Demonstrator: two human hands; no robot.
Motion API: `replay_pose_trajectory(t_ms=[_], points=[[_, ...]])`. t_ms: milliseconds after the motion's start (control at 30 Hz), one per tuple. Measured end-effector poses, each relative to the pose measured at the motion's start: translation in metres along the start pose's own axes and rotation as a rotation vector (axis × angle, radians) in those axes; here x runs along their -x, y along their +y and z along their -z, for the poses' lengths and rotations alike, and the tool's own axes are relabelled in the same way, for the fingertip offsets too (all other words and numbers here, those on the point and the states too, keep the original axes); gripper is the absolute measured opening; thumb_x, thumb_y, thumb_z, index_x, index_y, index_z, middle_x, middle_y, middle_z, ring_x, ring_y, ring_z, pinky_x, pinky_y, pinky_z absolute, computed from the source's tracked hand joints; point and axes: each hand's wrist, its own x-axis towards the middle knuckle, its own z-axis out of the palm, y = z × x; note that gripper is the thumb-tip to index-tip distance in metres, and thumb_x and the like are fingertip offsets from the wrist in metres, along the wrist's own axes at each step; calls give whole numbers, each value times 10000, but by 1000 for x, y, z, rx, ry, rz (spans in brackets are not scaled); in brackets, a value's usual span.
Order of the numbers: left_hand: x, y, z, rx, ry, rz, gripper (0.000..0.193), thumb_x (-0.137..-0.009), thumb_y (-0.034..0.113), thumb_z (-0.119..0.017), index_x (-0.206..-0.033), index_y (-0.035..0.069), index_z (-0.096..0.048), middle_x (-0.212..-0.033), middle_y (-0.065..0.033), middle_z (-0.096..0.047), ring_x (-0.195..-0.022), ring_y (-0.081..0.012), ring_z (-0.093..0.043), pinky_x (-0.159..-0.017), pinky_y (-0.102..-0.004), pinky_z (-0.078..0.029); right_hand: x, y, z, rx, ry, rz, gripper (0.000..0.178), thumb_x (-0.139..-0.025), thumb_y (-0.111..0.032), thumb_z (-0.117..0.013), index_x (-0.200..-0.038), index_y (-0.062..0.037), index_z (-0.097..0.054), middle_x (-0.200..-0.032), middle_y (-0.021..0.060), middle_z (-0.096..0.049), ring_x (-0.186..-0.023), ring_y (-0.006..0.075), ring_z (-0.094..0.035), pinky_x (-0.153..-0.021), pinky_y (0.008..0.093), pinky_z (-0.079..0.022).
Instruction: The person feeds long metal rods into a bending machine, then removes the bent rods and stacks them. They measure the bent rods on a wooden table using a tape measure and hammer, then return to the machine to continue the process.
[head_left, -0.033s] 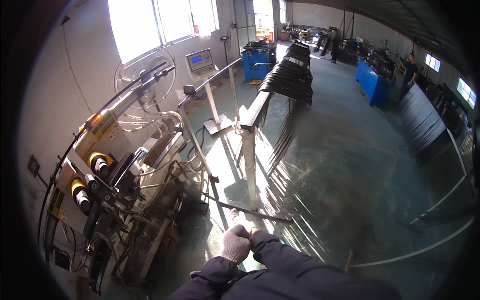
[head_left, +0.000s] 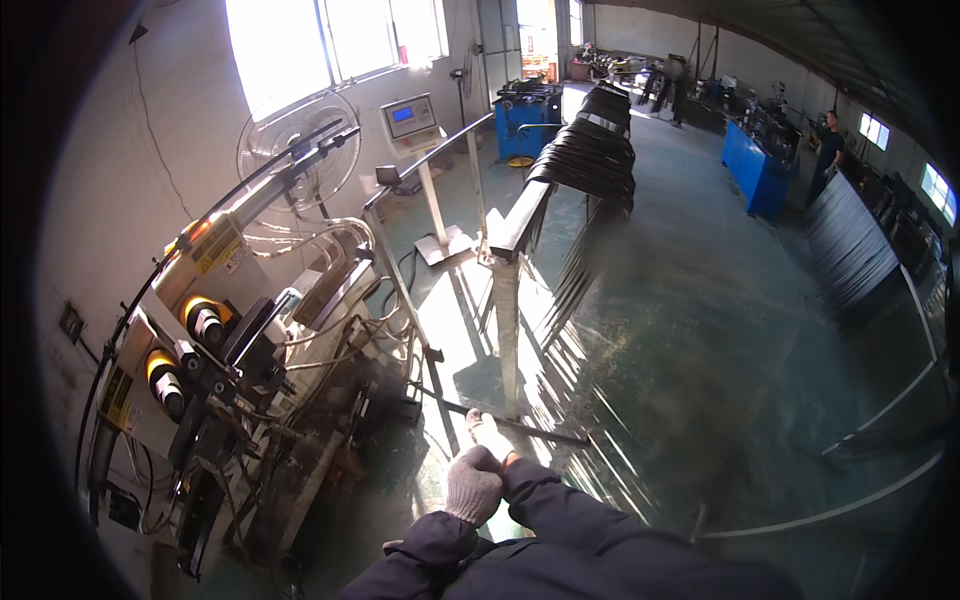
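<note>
My left hand (head_left: pixel 473 488), in a pale knitted glove, is closed at my right wrist. Its thumb and fingers grip the glove's cuff there, beside a narrow strip of bare skin and the dark sleeve. Beyond it my right hand (head_left: pixel 487 432) reaches forward with a whitish glove on, its fingers stretched out and washed out by sunlight. Nothing shows in its grasp. Both hands are in front of my body, short of the foot of a metal stand (head_left: pixel 506 340). Part of the right hand is hidden behind the left.
To the left stands a machine (head_left: pixel 215 330) with hoses and cables. Behind it are a fan (head_left: pixel 300 150) and a scale display (head_left: pixel 408 118). Dark strips (head_left: pixel 585 160) drape over the stand's beam. Blue machines (head_left: pixel 755 165), a person (head_left: pixel 828 150) and a strip bundle (head_left: pixel 850 240) are farther right.
The whole scene has shifted slightly to the right in the picture. My hands keep almost the same pose; the right fingertips reach a little higher in view.
</note>
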Motion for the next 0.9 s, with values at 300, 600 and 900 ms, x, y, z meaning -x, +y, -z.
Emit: replay_pose_trajectory(t_ms=[300, 600, 900], points=[[11, 12, 13, 31, 250, 39, 170, -974, 126, -794, -1096, 15, -753, -978, -175, -768, -846, -308, -764, -802, -399, -610, -36, -66, 18, -1328, 280, -625, 266, -1181, -350, -613, -1229, -121, -740, -1113, 44, -813, -847, 175, -714, -655, 338, -533], [17, -11, 19, -288, 342, -18, 330, -1061, 319, -813, -1158, 7, -768, -1073, -237, -759, -996, -395, -766, -883, -487, -599, -39, -133, 44, -1725, 52, -944, 337, -1192, -366, -587, -1293, -108, -780, -1238, 100, -819, -1080, 302, -767, -1019, 476, -635], [7, -54, 0, -464, 540, -98, 95, -1032, 136, -773, -1040, 43, -757, -906, -189, -754, -818, -395, -758, -767, -472, -611, -35, -144, 51, -1835, 106, -840, 334, -1167, -218, -655, -1457, -52, -676, -1167, 173, -807, -1056, 361, -795, -1051, 508, -668]])
